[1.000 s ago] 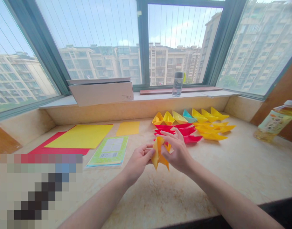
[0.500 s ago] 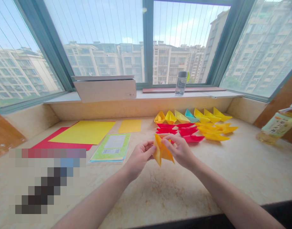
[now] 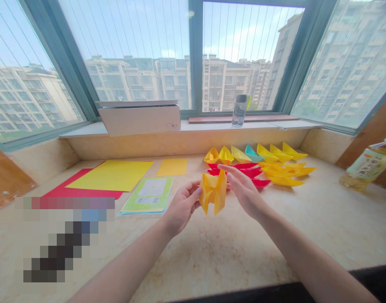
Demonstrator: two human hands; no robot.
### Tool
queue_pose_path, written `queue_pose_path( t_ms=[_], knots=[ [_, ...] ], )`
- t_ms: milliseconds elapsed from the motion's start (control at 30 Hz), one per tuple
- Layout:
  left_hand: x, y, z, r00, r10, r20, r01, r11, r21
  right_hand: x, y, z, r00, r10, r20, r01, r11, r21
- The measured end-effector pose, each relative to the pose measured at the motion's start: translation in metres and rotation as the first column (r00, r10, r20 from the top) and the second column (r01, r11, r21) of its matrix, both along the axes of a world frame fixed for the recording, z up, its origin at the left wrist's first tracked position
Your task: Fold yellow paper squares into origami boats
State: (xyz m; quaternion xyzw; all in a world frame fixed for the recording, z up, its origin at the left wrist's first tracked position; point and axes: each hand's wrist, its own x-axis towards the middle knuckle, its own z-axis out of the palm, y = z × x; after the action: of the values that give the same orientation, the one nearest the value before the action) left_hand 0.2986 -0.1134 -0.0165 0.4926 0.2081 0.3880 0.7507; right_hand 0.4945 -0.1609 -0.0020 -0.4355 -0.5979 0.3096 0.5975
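Note:
My left hand (image 3: 179, 207) and my right hand (image 3: 245, 191) hold a folded piece of orange-yellow paper (image 3: 213, 192) between them, above the marble counter (image 3: 231, 248). Each hand pinches one side of it, and the paper is spread open into a pocket shape. Just behind it lie red paper boats (image 3: 246, 171), with yellow paper boats (image 3: 283, 170) to their right. A row of yellow boats with one teal boat (image 3: 251, 153) stands along the back.
Flat yellow sheet (image 3: 112, 174) over a red sheet (image 3: 70, 190), a small orange sheet (image 3: 172, 166) and a green paper pack (image 3: 148, 195) lie left. A cardboard box (image 3: 139, 117) and a water bottle (image 3: 239, 110) are on the sill. A tea bottle (image 3: 366, 165) stands far right.
The folded paper has been pulled open wider between my hands and lifted slightly. My right hand's fingers have stretched out along its right side.

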Motion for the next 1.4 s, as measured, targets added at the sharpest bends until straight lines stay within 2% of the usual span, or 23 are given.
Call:
queue_pose_path(
  t_ms=[100, 233, 433, 567, 667, 767, 833, 1133, 1400],
  knots=[
    [0.000, 0.000, 0.000, 1.000, 0.006, 0.013, -0.006, 1.000, -0.001, -0.004, 0.002, -0.001, 0.977, 0.101, -0.189, -0.110, 0.993, -0.037],
    [0.000, -0.003, 0.003, 0.999, -0.039, 0.005, 0.039, 0.999, 0.005, -0.009, 0.003, -0.006, 0.961, 0.165, -0.223, -0.181, 0.982, -0.055],
    [0.002, -0.003, 0.002, 0.996, -0.062, -0.071, 0.065, 0.997, 0.039, -0.018, 0.004, -0.020, 0.986, 0.056, -0.155, -0.065, 0.997, -0.053],
    [0.002, -0.002, -0.002, 0.991, -0.036, -0.128, 0.045, 0.997, 0.069, -0.022, 0.004, -0.028, 0.998, -0.064, 0.007, 0.064, 0.998, -0.022],
    [0.002, -0.002, -0.002, 0.989, -0.023, -0.148, 0.035, 0.996, 0.080, -0.021, 0.001, -0.025, 0.951, -0.208, 0.230, 0.195, 0.978, 0.079],
    [0.002, -0.002, -0.002, 0.988, -0.022, -0.156, 0.037, 0.995, 0.096, -0.018, -0.003, -0.019, 0.874, -0.241, 0.422, 0.180, 0.967, 0.181],
    [0.002, -0.002, -0.002, 0.987, -0.017, -0.161, 0.033, 0.995, 0.096, -0.017, -0.004, -0.016, 0.855, -0.219, 0.470, 0.148, 0.972, 0.184],
    [0.004, -0.005, -0.002, 0.975, -0.032, -0.219, 0.064, 0.987, 0.144, -0.020, -0.004, -0.017, 0.894, -0.164, 0.416, 0.116, 0.984, 0.137],
    [0.002, -0.003, -0.002, 0.971, -0.023, -0.236, 0.068, 0.981, 0.184, -0.022, -0.004, -0.020, 0.958, -0.130, 0.254, 0.125, 0.992, 0.037]
  ],
)
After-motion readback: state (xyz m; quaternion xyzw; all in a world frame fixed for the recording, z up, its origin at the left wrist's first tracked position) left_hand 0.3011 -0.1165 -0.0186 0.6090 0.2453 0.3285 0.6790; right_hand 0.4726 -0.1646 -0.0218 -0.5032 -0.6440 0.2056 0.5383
